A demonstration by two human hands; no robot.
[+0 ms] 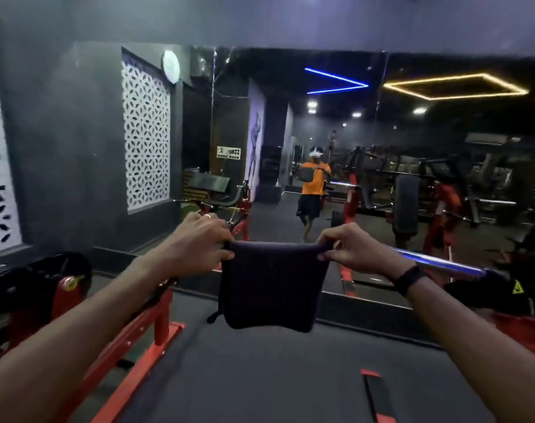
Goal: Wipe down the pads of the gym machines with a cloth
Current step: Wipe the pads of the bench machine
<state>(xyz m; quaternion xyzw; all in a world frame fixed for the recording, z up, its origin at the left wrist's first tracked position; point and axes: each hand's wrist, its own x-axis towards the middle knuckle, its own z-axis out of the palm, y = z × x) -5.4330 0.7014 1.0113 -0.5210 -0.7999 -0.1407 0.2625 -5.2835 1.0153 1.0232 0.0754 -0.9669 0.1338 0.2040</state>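
Observation:
A dark folded cloth [271,288] hangs in the air in front of me, stretched flat between both hands. My left hand [196,245] pinches its top left corner, and my right hand [356,248] pinches its top right corner. A black pad [34,282] of a red-framed machine sits at the lower left, well apart from the cloth. In the wall mirror [290,148] ahead I see a person's reflection holding up the same cloth.
Red machine frame bars [144,337] run along the floor at the left. A chrome barbell [443,262] with a black end piece crosses at the right. A red and black strip [377,395] lies on the dark floor mat [260,377]. More machines show in the mirror.

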